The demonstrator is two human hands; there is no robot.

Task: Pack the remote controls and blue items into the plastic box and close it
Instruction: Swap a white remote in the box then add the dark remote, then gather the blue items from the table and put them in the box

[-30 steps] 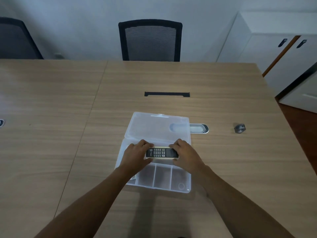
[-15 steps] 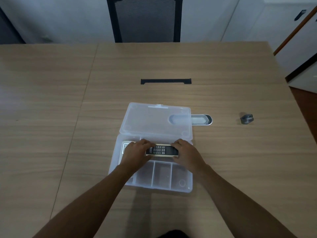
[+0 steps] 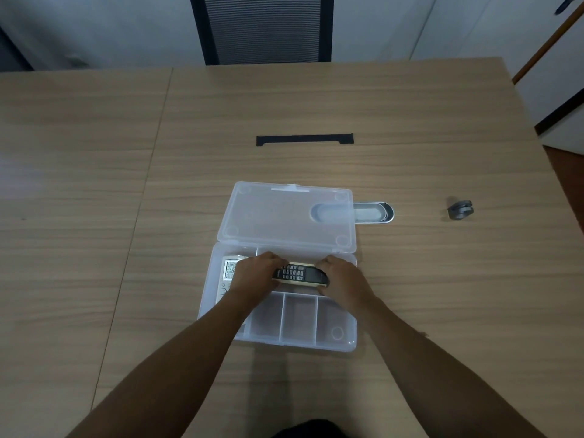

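Left hand (image 3: 252,275) and right hand (image 3: 343,276) grip the black remote (image 3: 298,275) endwise over the open plastic box (image 3: 344,343); keypad lettering illegible.

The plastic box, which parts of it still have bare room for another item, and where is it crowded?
In the plastic box, the three small front compartments look empty. Crowded: the long back compartment, where left hand and right hand hold the black remote, and the left compartment holding the white remote.

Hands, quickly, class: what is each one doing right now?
Left hand: closed on the left end of the black remote.
Right hand: closed on its right end.
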